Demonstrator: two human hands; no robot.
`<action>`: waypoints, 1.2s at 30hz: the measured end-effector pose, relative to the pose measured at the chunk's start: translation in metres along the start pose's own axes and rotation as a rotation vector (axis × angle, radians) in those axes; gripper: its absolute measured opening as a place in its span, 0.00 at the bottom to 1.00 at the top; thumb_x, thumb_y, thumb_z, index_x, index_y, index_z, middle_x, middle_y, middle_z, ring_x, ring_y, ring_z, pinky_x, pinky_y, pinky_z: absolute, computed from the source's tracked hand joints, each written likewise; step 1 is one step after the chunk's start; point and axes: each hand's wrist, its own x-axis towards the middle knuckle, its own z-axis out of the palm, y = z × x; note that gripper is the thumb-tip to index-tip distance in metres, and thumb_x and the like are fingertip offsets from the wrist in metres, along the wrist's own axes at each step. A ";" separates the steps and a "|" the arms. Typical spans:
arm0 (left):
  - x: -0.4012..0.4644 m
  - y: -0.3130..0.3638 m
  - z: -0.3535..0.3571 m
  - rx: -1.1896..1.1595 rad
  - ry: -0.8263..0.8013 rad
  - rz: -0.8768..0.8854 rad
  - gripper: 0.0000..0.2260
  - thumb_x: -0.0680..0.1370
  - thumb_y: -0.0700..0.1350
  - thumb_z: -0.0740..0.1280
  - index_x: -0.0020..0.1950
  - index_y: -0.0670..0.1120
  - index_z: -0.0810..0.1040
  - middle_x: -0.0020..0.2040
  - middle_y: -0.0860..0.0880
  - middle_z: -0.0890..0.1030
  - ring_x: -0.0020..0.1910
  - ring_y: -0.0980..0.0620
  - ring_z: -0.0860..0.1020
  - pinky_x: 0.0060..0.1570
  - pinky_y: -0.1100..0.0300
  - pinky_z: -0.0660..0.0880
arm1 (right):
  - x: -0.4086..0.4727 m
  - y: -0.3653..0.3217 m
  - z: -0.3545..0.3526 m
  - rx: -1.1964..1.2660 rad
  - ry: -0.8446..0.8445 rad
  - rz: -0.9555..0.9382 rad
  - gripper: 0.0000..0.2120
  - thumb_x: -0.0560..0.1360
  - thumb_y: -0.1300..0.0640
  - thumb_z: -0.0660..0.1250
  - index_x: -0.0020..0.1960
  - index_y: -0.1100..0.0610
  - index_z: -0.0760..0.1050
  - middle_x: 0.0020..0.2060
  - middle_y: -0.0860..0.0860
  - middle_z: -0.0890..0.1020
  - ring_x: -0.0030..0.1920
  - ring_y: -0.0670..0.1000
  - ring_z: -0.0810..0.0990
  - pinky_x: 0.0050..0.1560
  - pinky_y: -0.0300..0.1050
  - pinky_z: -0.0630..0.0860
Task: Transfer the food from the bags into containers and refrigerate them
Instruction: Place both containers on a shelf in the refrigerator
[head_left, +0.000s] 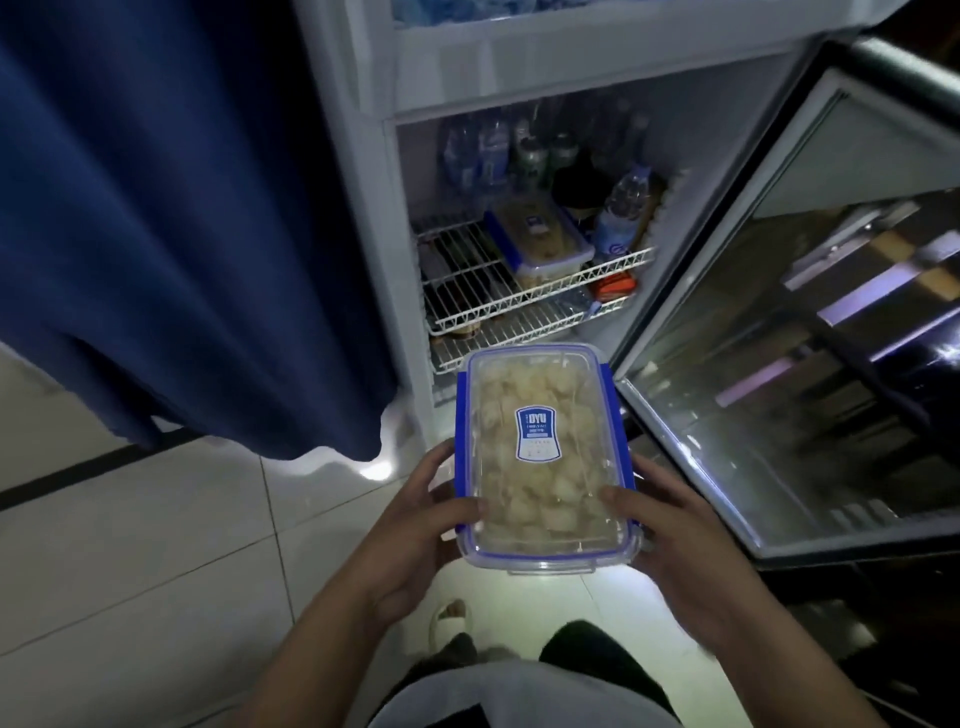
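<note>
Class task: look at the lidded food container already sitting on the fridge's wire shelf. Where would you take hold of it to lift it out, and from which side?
Probably grip the container on the shelf across its two long sides near the front end, coming in from the open fridge front. It lies lengthwise, its short end at the wire shelf edge, with bare shelf on its left and a water bottle close on its right.

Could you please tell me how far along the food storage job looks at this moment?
Done: one filled, lidded container already sits on the wire shelf of the open fridge. In hand: a second container of pale food, lid on, gripped at its sides by the left hand and right hand in front of the fridge. Left: shelving it and closing the glass door. No bags are visible.
</note>
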 end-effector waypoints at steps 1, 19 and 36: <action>0.010 0.006 0.001 0.001 0.014 -0.005 0.33 0.67 0.36 0.74 0.68 0.59 0.73 0.58 0.44 0.84 0.55 0.43 0.83 0.50 0.52 0.79 | 0.009 -0.002 0.001 0.017 0.013 0.014 0.19 0.75 0.64 0.69 0.61 0.47 0.81 0.56 0.52 0.85 0.56 0.56 0.84 0.59 0.58 0.78; 0.160 0.071 0.075 0.581 0.491 0.283 0.28 0.76 0.46 0.74 0.69 0.64 0.64 0.65 0.67 0.70 0.60 0.65 0.74 0.55 0.68 0.75 | 0.253 -0.090 -0.046 -0.053 -0.217 0.254 0.13 0.68 0.65 0.74 0.52 0.58 0.82 0.42 0.55 0.84 0.40 0.56 0.80 0.46 0.54 0.78; 0.261 0.075 0.081 1.605 0.688 0.195 0.36 0.75 0.35 0.69 0.78 0.53 0.59 0.79 0.48 0.62 0.78 0.43 0.59 0.76 0.45 0.55 | 0.362 -0.096 -0.033 -0.243 -0.363 0.304 0.14 0.72 0.51 0.74 0.55 0.56 0.80 0.48 0.52 0.83 0.50 0.54 0.81 0.51 0.54 0.80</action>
